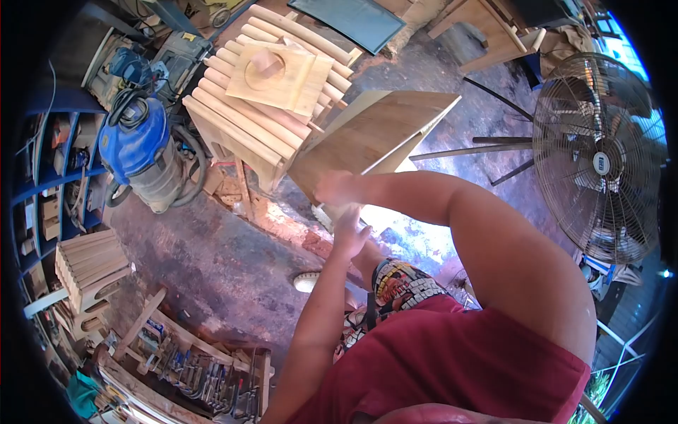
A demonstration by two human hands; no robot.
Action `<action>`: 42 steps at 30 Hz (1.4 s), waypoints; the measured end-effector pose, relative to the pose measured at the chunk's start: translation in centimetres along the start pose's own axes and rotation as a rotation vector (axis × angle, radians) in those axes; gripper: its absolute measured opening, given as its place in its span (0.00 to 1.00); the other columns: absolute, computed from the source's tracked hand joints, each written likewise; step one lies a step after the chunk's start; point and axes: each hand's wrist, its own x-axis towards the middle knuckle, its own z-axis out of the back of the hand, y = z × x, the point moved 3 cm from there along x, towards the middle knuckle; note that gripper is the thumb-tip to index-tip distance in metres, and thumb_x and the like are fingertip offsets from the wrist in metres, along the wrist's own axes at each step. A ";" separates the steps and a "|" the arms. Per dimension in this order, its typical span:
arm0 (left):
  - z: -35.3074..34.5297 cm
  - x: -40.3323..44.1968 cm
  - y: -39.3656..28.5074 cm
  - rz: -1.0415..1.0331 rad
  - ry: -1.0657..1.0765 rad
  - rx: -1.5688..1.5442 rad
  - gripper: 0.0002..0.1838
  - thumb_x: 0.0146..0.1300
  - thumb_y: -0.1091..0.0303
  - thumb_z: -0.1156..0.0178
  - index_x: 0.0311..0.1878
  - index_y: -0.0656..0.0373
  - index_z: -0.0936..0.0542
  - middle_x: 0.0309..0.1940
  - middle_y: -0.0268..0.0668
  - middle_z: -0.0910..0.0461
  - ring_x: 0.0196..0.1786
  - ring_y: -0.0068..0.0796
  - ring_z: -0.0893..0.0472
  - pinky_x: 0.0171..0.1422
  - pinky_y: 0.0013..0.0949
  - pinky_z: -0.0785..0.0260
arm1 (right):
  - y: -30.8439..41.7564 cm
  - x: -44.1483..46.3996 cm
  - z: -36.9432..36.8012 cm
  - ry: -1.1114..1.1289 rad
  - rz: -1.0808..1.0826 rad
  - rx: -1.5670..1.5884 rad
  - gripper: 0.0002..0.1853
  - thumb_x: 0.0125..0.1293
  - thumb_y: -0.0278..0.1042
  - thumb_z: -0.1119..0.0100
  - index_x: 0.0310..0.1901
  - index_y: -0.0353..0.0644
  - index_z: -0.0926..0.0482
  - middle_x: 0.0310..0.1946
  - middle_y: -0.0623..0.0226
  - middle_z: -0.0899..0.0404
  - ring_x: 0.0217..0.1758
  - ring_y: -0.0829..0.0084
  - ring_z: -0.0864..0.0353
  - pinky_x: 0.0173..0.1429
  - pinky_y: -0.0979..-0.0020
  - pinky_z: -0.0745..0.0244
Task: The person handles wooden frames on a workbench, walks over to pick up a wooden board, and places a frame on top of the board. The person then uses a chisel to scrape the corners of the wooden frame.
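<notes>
A wide wooden panel (374, 131) stands tilted in front of me, its lower corner at my hands. My right hand (337, 188) is at the panel's near lower corner, blurred, and its fingers are smeared. Just below it, my left hand (348, 225) is raised near the same corner, with the thumb showing; what its fingers hold is hidden. Behind the panel, a slatted wooden piece (247, 116) carries a flat board (279, 78) with a round recess and a small block in it.
A blue vacuum (141, 152) and its hose stand at the left. At the right is a large fan (600, 159) with long legs. Shelves, a slatted stool (92, 268) and a tool rack (201, 367) line the left and lower left. A shoe (306, 283) shows on the floor.
</notes>
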 end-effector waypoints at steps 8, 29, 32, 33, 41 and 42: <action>0.4 -2.5 8.0 0.561 -0.165 -1.265 0.11 0.64 0.72 0.40 0.48 0.62 0.21 0.43 0.37 0.18 0.46 0.35 0.19 0.53 0.36 0.29 | 3.9 -3.6 -3.4 0.038 -0.132 0.164 0.12 0.61 0.34 0.43 0.43 0.37 0.18 0.40 0.55 0.15 0.47 0.58 0.14 0.47 0.60 0.17; 5.8 -12.7 4.2 0.939 -0.609 -1.640 0.16 0.66 0.71 0.38 0.57 0.58 0.24 0.47 0.38 0.18 0.49 0.35 0.18 0.50 0.37 0.23 | 15.7 -11.2 2.1 -0.116 0.240 0.033 0.23 0.60 0.33 0.44 0.58 0.41 0.28 0.49 0.57 0.20 0.48 0.62 0.14 0.41 0.61 0.18; 8.4 -16.7 4.1 0.989 -0.604 -1.588 0.16 0.66 0.70 0.38 0.57 0.59 0.24 0.46 0.40 0.18 0.46 0.37 0.17 0.49 0.39 0.22 | 18.4 -8.8 1.7 -0.009 0.308 0.083 0.23 0.61 0.35 0.43 0.59 0.42 0.27 0.52 0.55 0.20 0.52 0.61 0.15 0.46 0.59 0.18; 9.0 -17.6 4.1 1.002 -0.578 -1.605 0.16 0.67 0.69 0.39 0.57 0.60 0.24 0.45 0.42 0.18 0.44 0.38 0.16 0.48 0.41 0.21 | 19.1 -8.3 1.3 -0.004 0.316 0.073 0.23 0.61 0.35 0.43 0.59 0.42 0.27 0.52 0.55 0.20 0.52 0.61 0.15 0.46 0.59 0.18; 11.1 -18.9 6.4 1.082 -0.672 -1.503 0.14 0.68 0.70 0.41 0.55 0.62 0.24 0.44 0.42 0.17 0.46 0.38 0.16 0.52 0.43 0.21 | 15.9 -6.7 -1.8 -0.204 0.231 0.185 0.31 0.61 0.46 0.37 0.66 0.50 0.30 0.65 0.60 0.27 0.69 0.57 0.30 0.70 0.55 0.36; 11.3 -19.2 7.1 1.070 -0.658 -1.518 0.14 0.68 0.71 0.42 0.55 0.62 0.24 0.45 0.43 0.17 0.47 0.39 0.16 0.53 0.45 0.21 | 14.3 -7.5 -1.8 -0.203 0.205 0.208 0.34 0.60 0.47 0.34 0.68 0.51 0.32 0.66 0.60 0.29 0.70 0.57 0.32 0.72 0.54 0.39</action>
